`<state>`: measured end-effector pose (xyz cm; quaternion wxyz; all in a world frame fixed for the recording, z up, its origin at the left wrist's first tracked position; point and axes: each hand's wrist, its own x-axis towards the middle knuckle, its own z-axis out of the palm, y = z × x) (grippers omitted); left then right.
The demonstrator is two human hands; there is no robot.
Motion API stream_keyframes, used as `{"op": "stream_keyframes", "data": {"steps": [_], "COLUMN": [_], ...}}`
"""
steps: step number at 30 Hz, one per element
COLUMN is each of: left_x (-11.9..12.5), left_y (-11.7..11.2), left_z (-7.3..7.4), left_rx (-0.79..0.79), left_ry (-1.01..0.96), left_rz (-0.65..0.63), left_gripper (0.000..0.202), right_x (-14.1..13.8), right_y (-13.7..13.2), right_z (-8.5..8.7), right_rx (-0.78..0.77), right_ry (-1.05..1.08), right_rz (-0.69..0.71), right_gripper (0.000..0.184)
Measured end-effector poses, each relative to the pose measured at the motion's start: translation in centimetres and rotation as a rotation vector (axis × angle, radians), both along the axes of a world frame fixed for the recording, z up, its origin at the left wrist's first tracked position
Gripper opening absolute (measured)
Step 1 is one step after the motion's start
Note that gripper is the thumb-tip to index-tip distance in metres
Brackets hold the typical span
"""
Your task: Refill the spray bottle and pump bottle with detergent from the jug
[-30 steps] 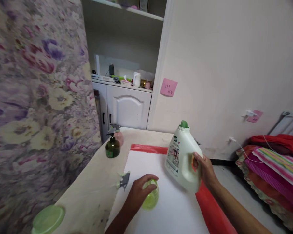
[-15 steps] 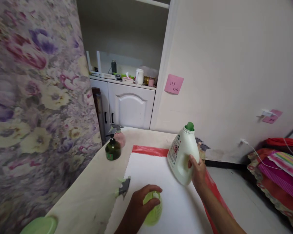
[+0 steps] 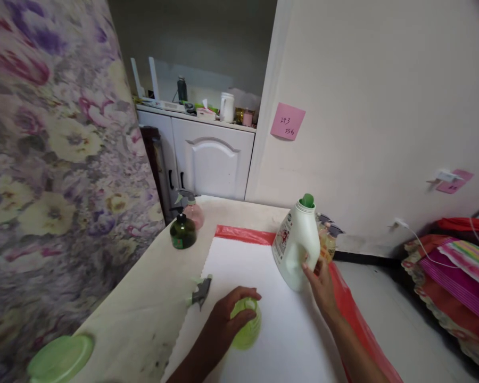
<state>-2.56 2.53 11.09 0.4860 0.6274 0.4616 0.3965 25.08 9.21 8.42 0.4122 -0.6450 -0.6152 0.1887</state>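
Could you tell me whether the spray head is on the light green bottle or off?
Off: the spray head lies on the table, apart from the bottle, whose top the left hand covers.

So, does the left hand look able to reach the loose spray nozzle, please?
Probably yes: the left hand grips the green bottle, and the spray nozzle lies close on its left, nothing between them.
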Motion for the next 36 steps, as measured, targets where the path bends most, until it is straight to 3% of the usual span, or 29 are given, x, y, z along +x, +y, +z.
{"op": "stream_keyframes", "data": {"steps": [4, 8, 11, 15, 22, 26, 30, 33, 36], "left_x": [0.1, 0.0, -0.3, -0.6, -1.2, -4.0, -8.1, -9.8, -9.8], "left_y": [0.3, 0.6, 0.5, 0.1, -0.8, -0.9, -0.7, -0.6, -0.4], "left_z": [-0.2, -0.6, -0.8, -0.8, -1.9, -1.8, -1.7, -2.8, -4.3], "left_rx": [0.022, 0.055, 0.111, 0.150, 0.214, 0.262, 0.272, 0.236, 0.202], "left_ry": [-0.029, -0.024, -0.002, 0.032, 0.169, 0.294, 0.496, 0.700, 0.871], "left_rz": [-0.009, -0.018, -0.027, -0.042, 0.024, 0.162, 0.345, 0.374, 0.363], "left_gripper": [0.023, 0.022, 0.025, 0.031, 0.048, 0.034, 0.034, 0.033, 0.036], "right_x": [-0.3, -4.7, -9.2, -12.6, -13.3, -13.4, -13.3, -13.2, -13.2], "right_y": [-4.5, -8.9, -10.5, -10.3, -9.8, -10.1, -10.2, -10.1, -10.1], "right_z": [-1.4, -3.7, -5.2, -6.2, -7.4, -7.7, -7.9, -8.2, -8.3], "right_rx": [0.087, -0.041, -0.100, -0.067, -0.050, -0.028, -0.047, -0.063, -0.078], "right_ry": [0.231, 0.345, 0.394, 0.461, 0.420, 0.418, 0.390, 0.384, 0.380], "right_rz": [-0.181, 0.071, 0.244, 0.303, 0.250, 0.198, 0.180, 0.199, 0.204], "right_gripper": [0.047, 0.042, 0.067, 0.087, 0.079, 0.075, 0.074, 0.074, 0.076]}}
